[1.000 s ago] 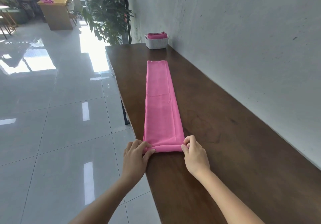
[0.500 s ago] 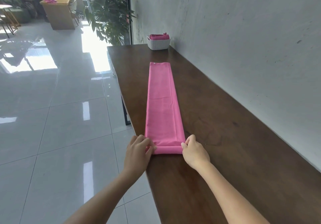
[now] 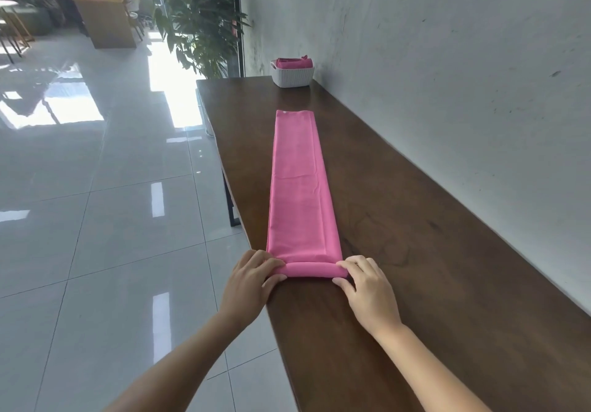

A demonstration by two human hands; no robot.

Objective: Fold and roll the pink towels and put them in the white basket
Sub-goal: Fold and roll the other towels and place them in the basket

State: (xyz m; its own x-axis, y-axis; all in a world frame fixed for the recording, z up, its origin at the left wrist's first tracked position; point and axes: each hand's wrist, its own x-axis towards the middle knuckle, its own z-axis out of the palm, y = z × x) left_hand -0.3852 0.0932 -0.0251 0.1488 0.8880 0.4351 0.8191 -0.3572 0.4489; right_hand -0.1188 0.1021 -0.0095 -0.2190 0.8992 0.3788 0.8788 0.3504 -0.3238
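A pink towel (image 3: pixel 300 184), folded into a long narrow strip, lies lengthwise on the dark wooden table (image 3: pixel 415 235). Its near end is turned into a thin roll (image 3: pixel 315 269). My left hand (image 3: pixel 251 280) pinches the roll's left end between thumb and fingers. My right hand (image 3: pixel 366 283) pinches its right end the same way. The white basket (image 3: pixel 292 76) stands at the table's far end against the wall, with rolled pink towels (image 3: pixel 294 62) inside.
A grey wall (image 3: pixel 447 76) runs along the table's right side. The table's left edge drops to a glossy tiled floor (image 3: pixel 96 219). A potted plant (image 3: pixel 201 21) stands beyond the far end. A wooden counter (image 3: pixel 105 18) with pink cloth sits far back left.
The near end of the towel has been turned over from a flat fold into a small roll. Both hands have stayed at its two ends.
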